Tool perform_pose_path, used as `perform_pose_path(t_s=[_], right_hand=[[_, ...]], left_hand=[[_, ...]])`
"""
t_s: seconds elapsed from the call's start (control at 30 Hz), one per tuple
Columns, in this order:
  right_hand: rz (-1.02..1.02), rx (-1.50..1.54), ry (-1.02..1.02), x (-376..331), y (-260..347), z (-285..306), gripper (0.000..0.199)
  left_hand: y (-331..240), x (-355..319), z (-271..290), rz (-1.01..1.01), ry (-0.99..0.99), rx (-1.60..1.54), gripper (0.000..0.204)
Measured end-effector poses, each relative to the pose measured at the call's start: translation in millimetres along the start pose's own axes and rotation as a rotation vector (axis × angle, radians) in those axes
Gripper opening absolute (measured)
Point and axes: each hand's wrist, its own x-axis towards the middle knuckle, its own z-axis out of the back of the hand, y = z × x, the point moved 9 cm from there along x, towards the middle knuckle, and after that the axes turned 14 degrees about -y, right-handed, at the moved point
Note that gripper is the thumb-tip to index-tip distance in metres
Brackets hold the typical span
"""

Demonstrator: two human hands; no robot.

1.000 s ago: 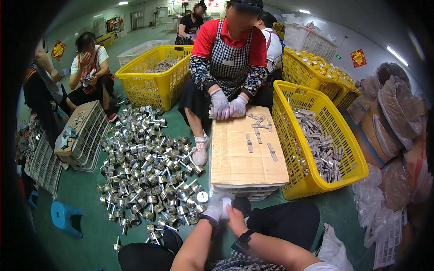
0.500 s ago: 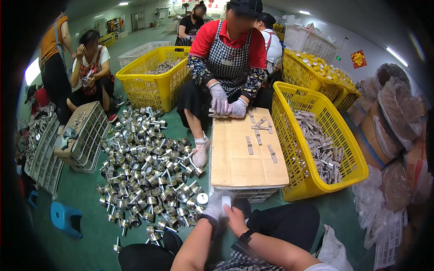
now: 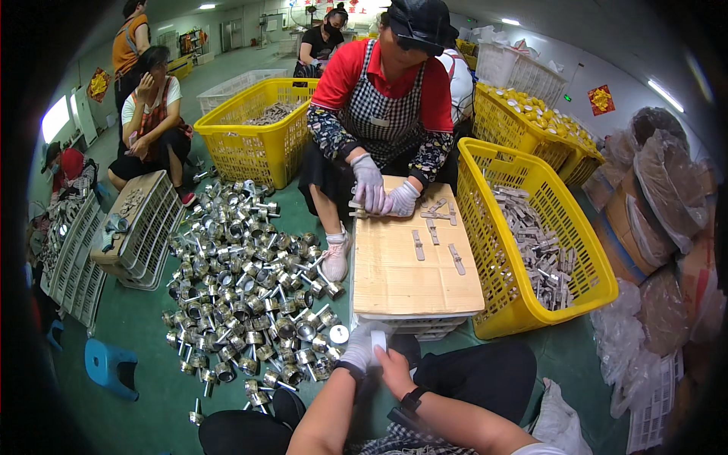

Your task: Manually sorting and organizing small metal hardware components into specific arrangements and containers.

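The gloved left hand point(image 3: 362, 345) still pinches a small white piece point(image 3: 378, 340) beside the bare, loosely curled right hand point(image 3: 394, 369), unmoved at the cardboard-topped table's point(image 3: 413, 280) near edge.

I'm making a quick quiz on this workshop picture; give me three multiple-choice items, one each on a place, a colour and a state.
1. Where does the pile of shiny metal parts lie?
A. on the green floor, left of the cardboard-topped work surface
B. inside the basket on the right
C. on the cardboard

2. What colour is the basket of flat metal strips on the right?
A. blue
B. yellow
C. white

3. How is the person's left hand?
A. bare
B. hidden from view
C. in a white glove

Answers: 1 A, the parts are spread over the floor beside the crates. 2 B, its walls are yellow. 3 C, a white glove covers it, while the right hand is bare.
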Motion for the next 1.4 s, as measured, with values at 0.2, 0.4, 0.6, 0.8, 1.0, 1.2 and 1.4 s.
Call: perform_pose_path(t_s=[0.2,0.4,0.6,0.8,1.0,1.2,1.4], right_hand=[[-0.024,-0.009,0.016,0.8,-1.8,-0.8,0.044],[0.0,-0.016,0.003,0.6,4.6,2.3,0.045],[-0.033,-0.02,0.012,-1.7,-0.7,0.3,0.044],[0.013,-0.034,-0.007,-4.2,6.7,2.9,0.043],[0.096,-0.02,-0.015,-0.5,10.8,0.6,0.044],[-0.071,0.058,-0.014,1.0,-14.5,-0.6,0.044],[-0.053,0.041,-0.035,-7.4,-11.3,5.0,0.052]], left_hand=[[2.4,-2.3,-2.2,0.06,0.011,-0.003,0.014],[-0.2,-6.6,-6.0,0.052,0.004,0.027,0.012],[1.7,-1.1,-0.7,0.028,0.015,-0.034,0.012],[4.1,-2.9,-1.0,0.045,0.042,-0.005,0.013],[0.9,-4.6,-2.0,0.019,-0.006,-0.062,0.023],[2.2,-5.9,-0.7,-0.046,0.028,0.108,0.015],[-0.5,-19.8,0.5,-0.159,0.027,0.137,0.016]])
